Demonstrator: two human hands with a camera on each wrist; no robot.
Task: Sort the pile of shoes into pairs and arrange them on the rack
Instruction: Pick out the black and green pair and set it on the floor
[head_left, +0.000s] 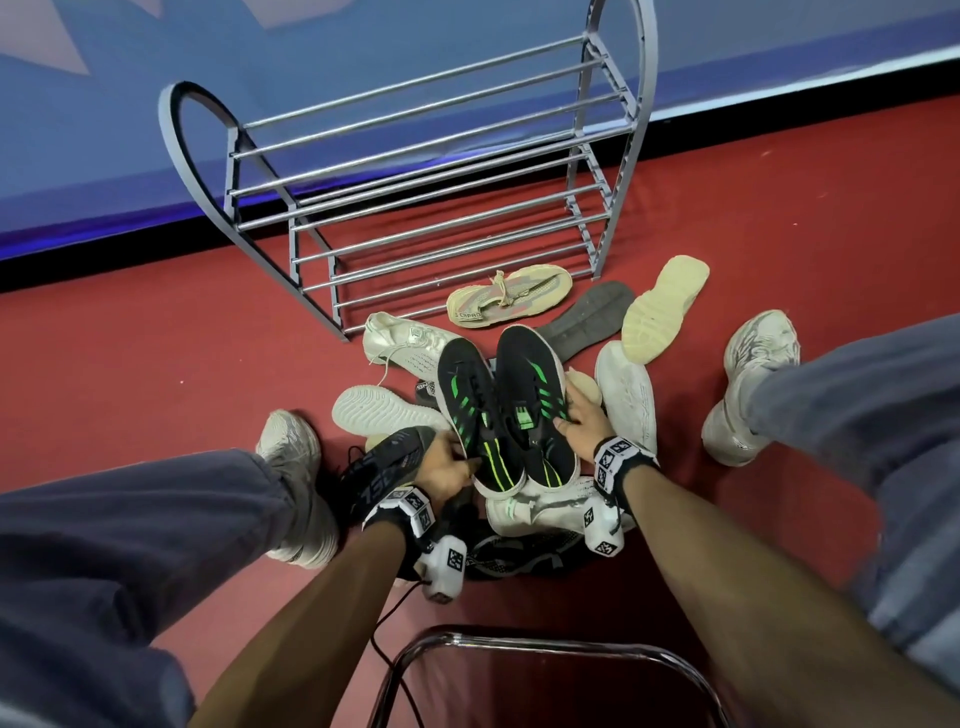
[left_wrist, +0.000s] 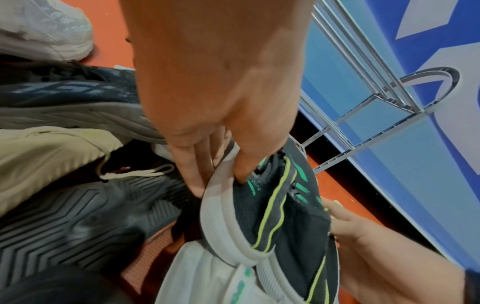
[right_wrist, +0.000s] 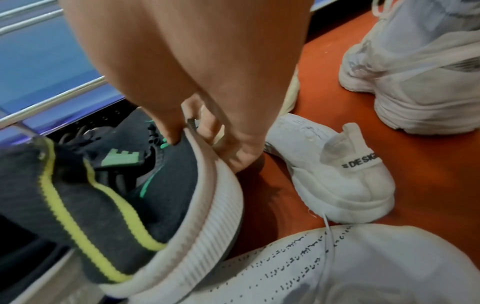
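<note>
I hold two matching black sneakers with green and yellow stripes side by side, toes toward the rack, above the pile. My left hand (head_left: 461, 460) grips the left black sneaker (head_left: 465, 410) near its heel. In the left wrist view the left hand (left_wrist: 219, 185) has its thumb on this sneaker (left_wrist: 275, 207) by the collar and its fingers under the white sole. My right hand (head_left: 570, 413) grips the right black sneaker (head_left: 535, 400). Its thumb presses on this sneaker's upper (right_wrist: 161, 185) and its fingers curl under the sole in the right wrist view (right_wrist: 207, 152). The grey rack (head_left: 415, 208) holds no shoes.
Loose shoes lie on the red floor: white sneakers (head_left: 410, 345) (right_wrist: 337, 174), a beige shoe (head_left: 511, 296), a cream sole (head_left: 662, 306), a grey sole (head_left: 587, 317), dark shoes (head_left: 384, 462). My own feet in white sneakers (head_left: 293, 467) (head_left: 750, 384) flank the pile. A chrome chair frame (head_left: 519, 649) is below.
</note>
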